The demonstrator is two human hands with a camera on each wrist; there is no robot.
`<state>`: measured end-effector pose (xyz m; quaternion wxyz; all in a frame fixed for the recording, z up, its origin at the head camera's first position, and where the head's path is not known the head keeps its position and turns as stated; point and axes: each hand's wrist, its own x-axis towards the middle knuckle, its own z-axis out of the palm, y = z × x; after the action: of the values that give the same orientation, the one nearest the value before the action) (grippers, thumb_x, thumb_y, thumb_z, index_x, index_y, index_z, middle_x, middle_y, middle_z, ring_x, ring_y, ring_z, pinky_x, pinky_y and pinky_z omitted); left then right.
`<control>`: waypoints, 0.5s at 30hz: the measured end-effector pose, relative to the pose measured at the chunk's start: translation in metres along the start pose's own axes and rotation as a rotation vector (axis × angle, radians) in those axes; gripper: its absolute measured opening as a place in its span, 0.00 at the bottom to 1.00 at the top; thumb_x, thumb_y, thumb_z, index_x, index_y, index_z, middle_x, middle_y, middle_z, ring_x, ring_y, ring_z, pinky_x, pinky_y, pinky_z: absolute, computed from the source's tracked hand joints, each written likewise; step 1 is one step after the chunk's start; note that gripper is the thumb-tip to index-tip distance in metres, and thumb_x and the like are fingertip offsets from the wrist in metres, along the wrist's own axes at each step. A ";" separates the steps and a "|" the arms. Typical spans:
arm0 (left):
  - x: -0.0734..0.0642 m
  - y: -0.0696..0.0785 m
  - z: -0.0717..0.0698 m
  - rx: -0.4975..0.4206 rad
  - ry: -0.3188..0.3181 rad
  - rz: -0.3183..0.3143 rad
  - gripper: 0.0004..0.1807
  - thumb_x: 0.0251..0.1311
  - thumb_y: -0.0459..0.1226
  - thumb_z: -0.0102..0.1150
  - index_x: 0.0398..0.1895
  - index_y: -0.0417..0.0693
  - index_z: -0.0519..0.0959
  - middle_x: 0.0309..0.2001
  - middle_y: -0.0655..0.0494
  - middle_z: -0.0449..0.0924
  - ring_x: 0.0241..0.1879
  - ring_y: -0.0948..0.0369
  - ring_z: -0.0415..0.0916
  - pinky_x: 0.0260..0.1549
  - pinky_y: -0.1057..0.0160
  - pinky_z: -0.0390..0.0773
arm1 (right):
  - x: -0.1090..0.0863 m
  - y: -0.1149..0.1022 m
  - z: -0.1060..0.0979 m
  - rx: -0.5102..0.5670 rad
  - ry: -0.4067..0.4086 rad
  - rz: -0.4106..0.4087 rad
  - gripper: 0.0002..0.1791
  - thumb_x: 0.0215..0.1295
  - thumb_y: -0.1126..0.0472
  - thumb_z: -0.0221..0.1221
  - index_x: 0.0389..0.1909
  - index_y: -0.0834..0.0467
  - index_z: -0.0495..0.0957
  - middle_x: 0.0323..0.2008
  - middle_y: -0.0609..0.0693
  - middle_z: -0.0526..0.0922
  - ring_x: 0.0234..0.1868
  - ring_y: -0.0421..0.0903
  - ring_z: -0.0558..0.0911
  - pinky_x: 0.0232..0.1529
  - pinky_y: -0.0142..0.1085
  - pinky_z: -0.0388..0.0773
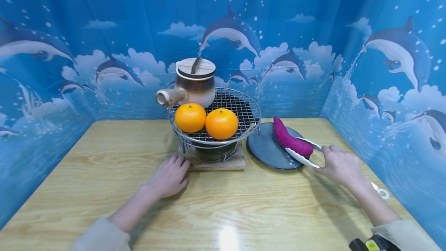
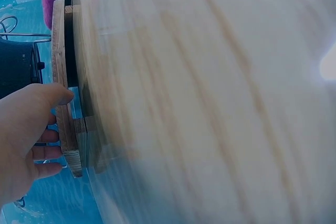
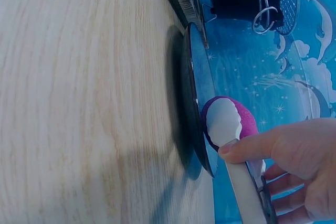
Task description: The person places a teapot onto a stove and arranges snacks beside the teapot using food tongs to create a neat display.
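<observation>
My right hand [image 1: 339,164] grips a pair of white-tipped tongs [image 3: 239,182], thumb on one arm and fingers on the other. Their two tips lie on either side of the near end of a purple sweet potato [image 1: 287,138]. The sweet potato lies across a dark grey plate [image 1: 263,148]. At the left corner of the wooden board [image 1: 216,164] under the stove, my left hand [image 1: 170,177] holds the board's edge; in the left wrist view the thumb [image 2: 60,95] is on one face and the fingers are behind.
On the board stands a dark stove [image 2: 18,66] with a round wire grill [image 1: 249,111] over it. Two oranges [image 1: 222,124] and a lidded clay pot [image 1: 198,86] with a side handle sit on the grill. White-handled scissors [image 1: 382,193] lie near the table's right edge. A dolphin-print curtain [image 1: 139,18] surrounds the table.
</observation>
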<state>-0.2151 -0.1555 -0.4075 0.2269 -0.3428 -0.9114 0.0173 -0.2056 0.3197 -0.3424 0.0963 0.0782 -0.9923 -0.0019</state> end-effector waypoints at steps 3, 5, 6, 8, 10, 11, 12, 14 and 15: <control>0.000 -0.001 0.001 0.000 0.010 0.004 0.16 0.45 0.41 0.63 0.34 0.40 0.72 0.34 0.45 0.69 0.35 0.49 0.69 0.32 0.53 0.71 | 0.001 -0.001 0.002 0.003 0.003 0.007 0.37 0.38 0.48 0.69 0.44 0.70 0.71 0.33 0.62 0.73 0.27 0.61 0.76 0.15 0.47 0.64; 0.000 -0.001 0.001 -0.004 0.010 0.002 0.16 0.45 0.40 0.63 0.34 0.40 0.72 0.34 0.45 0.69 0.35 0.49 0.69 0.33 0.52 0.71 | 0.002 -0.001 0.003 0.008 0.003 0.009 0.37 0.38 0.48 0.70 0.45 0.70 0.71 0.33 0.63 0.73 0.27 0.61 0.76 0.16 0.48 0.65; 0.000 -0.001 0.001 -0.004 0.008 -0.001 0.16 0.45 0.40 0.63 0.34 0.40 0.72 0.34 0.45 0.69 0.35 0.49 0.69 0.33 0.52 0.71 | 0.002 -0.002 0.003 0.011 0.002 0.010 0.37 0.38 0.48 0.70 0.45 0.70 0.71 0.33 0.63 0.73 0.27 0.61 0.76 0.16 0.48 0.65; 0.000 -0.001 0.000 -0.011 0.006 -0.004 0.16 0.44 0.40 0.63 0.33 0.40 0.71 0.33 0.45 0.69 0.35 0.48 0.69 0.33 0.52 0.71 | 0.003 -0.003 0.004 0.018 0.007 0.015 0.38 0.38 0.49 0.70 0.46 0.70 0.71 0.33 0.63 0.73 0.28 0.61 0.76 0.16 0.49 0.65; 0.001 0.000 -0.001 -0.017 0.006 -0.008 0.17 0.44 0.40 0.63 0.33 0.39 0.71 0.33 0.45 0.68 0.35 0.48 0.69 0.33 0.52 0.71 | 0.004 -0.004 0.004 0.027 0.008 0.021 0.38 0.38 0.49 0.70 0.46 0.71 0.70 0.33 0.63 0.73 0.30 0.61 0.76 0.18 0.49 0.66; 0.001 0.000 -0.002 -0.019 0.006 -0.009 0.17 0.44 0.40 0.63 0.33 0.39 0.71 0.33 0.45 0.68 0.35 0.48 0.69 0.32 0.52 0.71 | 0.005 -0.004 0.005 0.032 0.010 0.024 0.38 0.38 0.50 0.69 0.46 0.71 0.70 0.33 0.63 0.73 0.31 0.61 0.76 0.19 0.50 0.67; 0.001 0.000 -0.002 -0.021 0.006 -0.010 0.17 0.44 0.40 0.63 0.33 0.39 0.71 0.33 0.45 0.68 0.34 0.48 0.69 0.32 0.52 0.70 | 0.005 -0.004 0.005 0.034 0.014 0.025 0.38 0.38 0.50 0.69 0.46 0.71 0.70 0.34 0.63 0.73 0.33 0.62 0.75 0.20 0.51 0.68; 0.002 0.000 -0.002 -0.024 0.004 -0.010 0.17 0.44 0.40 0.63 0.34 0.39 0.71 0.32 0.46 0.68 0.34 0.48 0.68 0.31 0.52 0.70 | 0.005 -0.004 0.006 0.033 0.021 0.025 0.38 0.38 0.50 0.69 0.46 0.72 0.70 0.34 0.64 0.73 0.36 0.63 0.74 0.24 0.53 0.69; 0.002 0.001 -0.002 -0.024 0.002 -0.009 0.17 0.44 0.40 0.63 0.33 0.39 0.71 0.32 0.46 0.68 0.34 0.48 0.68 0.31 0.52 0.70 | 0.005 -0.004 0.006 0.031 0.025 0.023 0.39 0.38 0.50 0.70 0.47 0.72 0.70 0.35 0.64 0.73 0.38 0.63 0.73 0.25 0.54 0.70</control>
<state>-0.2152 -0.1538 -0.4045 0.2240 -0.3412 -0.9129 0.0051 -0.2110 0.3146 -0.3475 0.1077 0.0683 -0.9917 0.0154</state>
